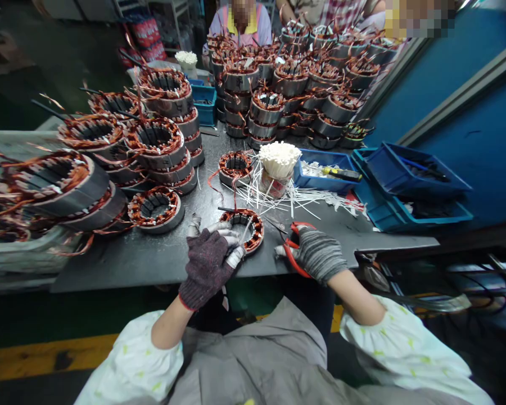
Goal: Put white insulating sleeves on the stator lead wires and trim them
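Note:
My left hand (208, 256), in a dark knitted glove with taped fingertips, grips the near rim of a copper-wound stator (249, 226) lying flat at the front edge of the dark table (152, 256). A white strip sticks up from the stator's bore. My right hand (314, 252), in a grey striped glove, is closed round red-handled scissors (290, 239), whose blades point left toward the stator.
Stacks of stators (156, 140) stand on the left and at the back (295, 84). A cup of white strips (278, 166) sits mid-table among scattered strips. Blue bins (409, 180) line the right side. Two people sit across the table.

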Available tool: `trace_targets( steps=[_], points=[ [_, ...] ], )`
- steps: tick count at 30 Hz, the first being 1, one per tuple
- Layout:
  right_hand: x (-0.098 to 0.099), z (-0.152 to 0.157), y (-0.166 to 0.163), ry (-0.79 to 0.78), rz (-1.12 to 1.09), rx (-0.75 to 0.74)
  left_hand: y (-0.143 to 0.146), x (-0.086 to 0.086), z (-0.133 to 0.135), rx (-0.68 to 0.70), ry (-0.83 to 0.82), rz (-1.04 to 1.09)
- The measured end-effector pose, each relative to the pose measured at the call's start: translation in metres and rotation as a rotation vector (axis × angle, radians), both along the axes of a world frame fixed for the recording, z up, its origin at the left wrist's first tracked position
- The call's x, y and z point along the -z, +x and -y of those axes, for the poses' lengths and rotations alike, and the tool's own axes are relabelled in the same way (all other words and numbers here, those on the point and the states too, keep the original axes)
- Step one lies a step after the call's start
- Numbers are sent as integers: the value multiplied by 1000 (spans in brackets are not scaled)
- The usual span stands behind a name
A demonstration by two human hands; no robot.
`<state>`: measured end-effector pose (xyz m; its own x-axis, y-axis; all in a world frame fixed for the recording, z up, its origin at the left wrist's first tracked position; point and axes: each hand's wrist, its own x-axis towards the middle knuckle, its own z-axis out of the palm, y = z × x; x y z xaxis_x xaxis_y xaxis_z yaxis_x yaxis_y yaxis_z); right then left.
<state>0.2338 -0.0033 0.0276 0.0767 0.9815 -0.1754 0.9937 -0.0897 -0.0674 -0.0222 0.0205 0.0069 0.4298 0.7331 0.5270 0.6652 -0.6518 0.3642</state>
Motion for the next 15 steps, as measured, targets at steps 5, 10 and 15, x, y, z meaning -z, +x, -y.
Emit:
trace_targets(
  steps=[5,10,15],
  points=[
    [2,-17,-14,0,1,-2,-1,1,0,11,6,-8],
    [-8,-11,-4,-59,15,-32,-3,1,2,15,-20,65],
    [-26,10,-9,-111,89,-164,-8,6,1,-72,-93,154]
  ],
)
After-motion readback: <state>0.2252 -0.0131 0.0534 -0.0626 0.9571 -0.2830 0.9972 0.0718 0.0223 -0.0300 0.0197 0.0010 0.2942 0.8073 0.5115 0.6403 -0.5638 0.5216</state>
